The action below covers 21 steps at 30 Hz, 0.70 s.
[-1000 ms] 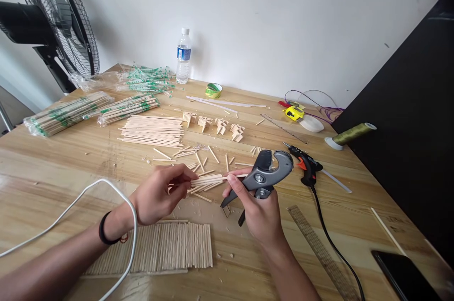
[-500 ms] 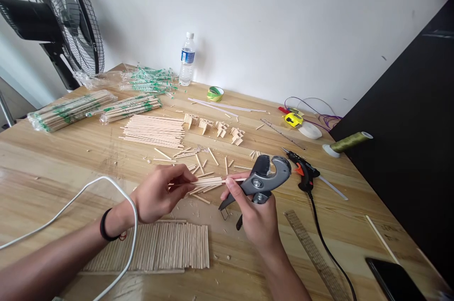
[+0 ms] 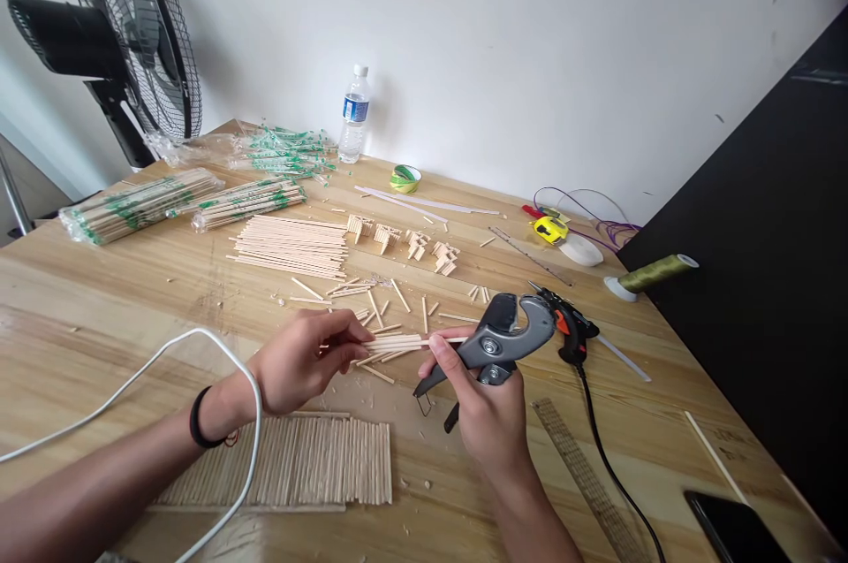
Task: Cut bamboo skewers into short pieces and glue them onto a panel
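Observation:
My left hand (image 3: 306, 360) is closed in a pinch around a few thin wooden sticks (image 3: 401, 341) that point to the right. My right hand (image 3: 488, 408) is wrapped round a grey pipe cutter (image 3: 507, 344) with a hooked jaw. Its thumb and finger also pinch the end of one stick that reaches past the others. Below the hands lies a panel of sticks (image 3: 318, 460) set side by side, partly hidden by my left forearm. Short cut pieces (image 3: 381, 308) are scattered just behind the hands.
Behind are a row of sticks (image 3: 291, 245), small stacked stick pieces (image 3: 416, 244), wrapped bundles (image 3: 142, 202) and a water bottle (image 3: 354, 114). To the right lie a glue gun (image 3: 568, 324), a ruler (image 3: 589, 479), a tape measure (image 3: 549, 230) and a phone (image 3: 732, 528). A white cable (image 3: 248, 448) crosses my left forearm.
The view has shifted slightly, so most things appear a little further right. Both hands keep their hold on the sticks and the pipe cutter.

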### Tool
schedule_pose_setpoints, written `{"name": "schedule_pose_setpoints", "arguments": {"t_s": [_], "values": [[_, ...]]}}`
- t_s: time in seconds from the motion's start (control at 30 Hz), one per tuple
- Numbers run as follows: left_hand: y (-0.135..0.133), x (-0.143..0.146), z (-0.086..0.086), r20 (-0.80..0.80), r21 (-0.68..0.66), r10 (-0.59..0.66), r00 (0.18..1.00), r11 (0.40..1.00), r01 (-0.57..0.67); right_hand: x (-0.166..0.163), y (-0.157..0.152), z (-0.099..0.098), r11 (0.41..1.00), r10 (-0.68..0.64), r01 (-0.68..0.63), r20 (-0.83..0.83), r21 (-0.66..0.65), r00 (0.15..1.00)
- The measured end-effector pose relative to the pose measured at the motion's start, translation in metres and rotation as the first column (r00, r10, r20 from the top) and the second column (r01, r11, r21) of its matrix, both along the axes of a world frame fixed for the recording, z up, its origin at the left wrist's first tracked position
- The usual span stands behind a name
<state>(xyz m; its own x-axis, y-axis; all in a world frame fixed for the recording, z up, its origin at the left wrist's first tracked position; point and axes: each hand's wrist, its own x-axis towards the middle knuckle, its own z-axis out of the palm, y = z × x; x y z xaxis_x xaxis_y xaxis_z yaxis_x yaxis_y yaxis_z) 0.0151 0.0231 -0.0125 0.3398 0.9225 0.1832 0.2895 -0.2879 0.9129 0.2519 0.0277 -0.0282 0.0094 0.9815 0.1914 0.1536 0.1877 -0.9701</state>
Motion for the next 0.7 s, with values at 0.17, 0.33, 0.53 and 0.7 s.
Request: {"name": "schedule_pose_setpoints", "arguments": {"t_s": [0.17,0.33,0.53,0.7], "values": [[-0.0004,-0.0022,0.0041,-0.027,-0.006,-0.049,0.998,0.999,0.049,0.0012,0.0002,-0.0002,1.000,-0.006,0.006,0.021,0.010,1.000],[0.0001,-0.0027,0.0068,-0.007,-0.036,-0.069,0.998,0.997,0.069,0.0015,0.0011,0.0001,1.000,0.007,-0.007,0.002,0.014,1.000],[0.0011,-0.0029,0.0036,0.003,-0.055,-0.029,1.000,0.998,0.030,0.0019,0.0017,-0.0007,1.000,0.010,-0.010,0.009,0.026,1.000],[0.0018,-0.0028,0.0017,0.014,-0.065,-0.023,1.000,0.998,0.024,0.0018,0.0019,-0.0002,0.999,0.017,-0.017,0.008,0.034,1.000]]}}
